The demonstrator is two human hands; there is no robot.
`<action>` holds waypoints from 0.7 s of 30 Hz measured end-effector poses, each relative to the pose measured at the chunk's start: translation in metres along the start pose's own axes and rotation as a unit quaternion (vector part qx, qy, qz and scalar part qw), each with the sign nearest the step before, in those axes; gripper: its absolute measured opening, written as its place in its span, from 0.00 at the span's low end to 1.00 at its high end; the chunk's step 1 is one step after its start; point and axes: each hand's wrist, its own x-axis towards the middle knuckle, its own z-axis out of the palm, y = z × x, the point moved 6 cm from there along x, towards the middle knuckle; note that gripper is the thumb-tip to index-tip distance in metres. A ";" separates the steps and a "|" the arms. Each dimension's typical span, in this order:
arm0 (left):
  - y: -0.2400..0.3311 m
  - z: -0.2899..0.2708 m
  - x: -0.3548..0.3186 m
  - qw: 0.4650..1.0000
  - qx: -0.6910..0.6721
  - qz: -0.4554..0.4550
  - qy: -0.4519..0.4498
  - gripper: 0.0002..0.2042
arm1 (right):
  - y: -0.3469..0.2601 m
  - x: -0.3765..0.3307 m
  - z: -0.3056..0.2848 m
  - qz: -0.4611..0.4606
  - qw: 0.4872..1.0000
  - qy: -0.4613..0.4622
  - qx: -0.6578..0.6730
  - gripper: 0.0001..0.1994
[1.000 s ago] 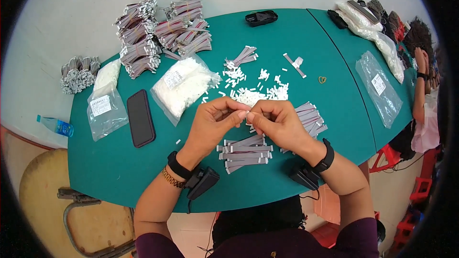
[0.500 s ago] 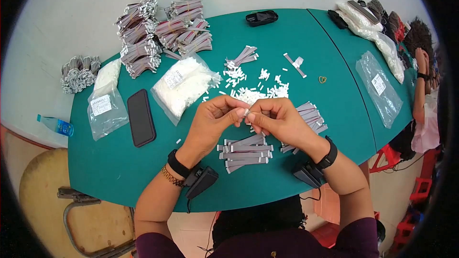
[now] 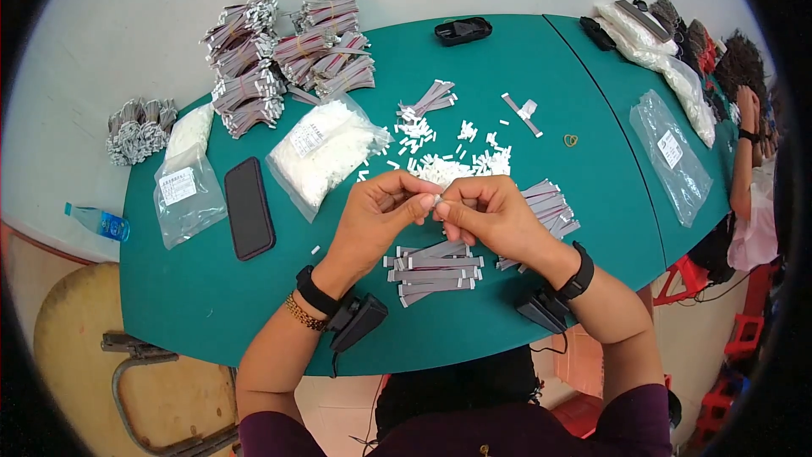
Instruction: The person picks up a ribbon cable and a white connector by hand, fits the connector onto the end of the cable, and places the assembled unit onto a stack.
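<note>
My left hand [image 3: 382, 210] and my right hand [image 3: 491, 211] meet tip to tip over the table, both closed in a pinch. Between their fingertips sits a small white connector [image 3: 437, 200]; whether a ribbon cable is joined to it, my fingers hide. Just beyond lies a heap of loose white connectors [image 3: 444, 171]. Below my hands, grey flat ribbon cables [image 3: 436, 274] with white ends are stacked crosswise. More ribbon cables [image 3: 551, 210] lie beside my right hand, partly covered by it. A few others [image 3: 429, 98] rest at the far side of the heap.
On the green table [image 3: 186, 296] are a bag of white pieces [image 3: 326, 156], a phone [image 3: 250, 208], tied cable bundles [image 3: 245, 76], a black case [image 3: 463, 30], rubber bands [image 3: 570, 141] and a clear bag [image 3: 672, 165]. Another person's arm [image 3: 744, 152] is at the right.
Almost nothing differs. My fingertips shift very slightly around the small white connector, while both arms stay in place.
</note>
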 end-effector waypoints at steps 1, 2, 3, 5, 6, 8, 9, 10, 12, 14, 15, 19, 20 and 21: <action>-0.001 0.000 0.000 1.000 0.000 0.000 0.000 0.06 | 0.000 0.000 -0.001 0.000 1.000 0.000 0.000 0.08; -0.002 0.000 0.000 1.000 0.001 0.000 -0.004 0.06 | 0.000 0.000 0.000 0.010 1.000 -0.013 0.004 0.08; -0.001 0.000 0.000 1.000 0.001 0.000 -0.004 0.06 | 0.000 0.000 0.000 0.009 1.000 -0.013 0.004 0.08; 0.000 0.002 0.001 1.000 0.000 0.004 -0.008 0.07 | -0.001 0.000 0.000 0.006 1.000 -0.007 -0.002 0.08; 0.001 0.003 0.001 1.000 -0.001 0.009 -0.011 0.08 | -0.002 0.001 -0.001 0.003 1.000 -0.001 -0.006 0.08; 0.003 0.004 0.001 1.000 -0.016 -0.004 -0.008 0.09 | -0.003 0.000 0.000 0.004 1.000 -0.002 -0.002 0.08; 0.004 0.005 0.001 1.000 -0.016 -0.004 -0.009 0.09 | -0.004 -0.001 0.000 0.004 1.000 -0.002 -0.002 0.08; 0.004 0.005 0.001 0.999 -0.031 -0.017 -0.006 0.11 | -0.005 -0.002 0.001 0.005 1.000 -0.003 0.003 0.08; 0.006 0.005 0.000 0.999 0.035 0.006 -0.023 0.13 | -0.009 -0.002 0.002 -0.001 1.000 -0.005 -0.004 0.09; 0.006 0.006 -0.001 0.994 0.101 0.029 -0.040 0.15 | -0.011 -0.003 0.002 -0.006 1.000 -0.006 -0.012 0.09; 0.005 0.006 -0.001 0.994 0.101 0.029 -0.040 0.15 | -0.008 -0.002 0.002 -0.006 1.000 -0.006 -0.012 0.09; 0.006 0.010 -0.002 0.977 0.198 0.060 -0.049 0.16 | -0.002 0.000 0.003 -0.032 0.999 -0.019 -0.012 0.10; 0.007 0.011 -0.002 0.979 0.188 0.054 -0.047 0.16 | 0.001 0.000 0.004 -0.015 0.999 -0.031 -0.018 0.10; 0.008 0.011 -0.002 0.979 0.189 0.054 -0.047 0.16 | 0.000 0.000 0.004 -0.015 0.999 -0.031 -0.017 0.10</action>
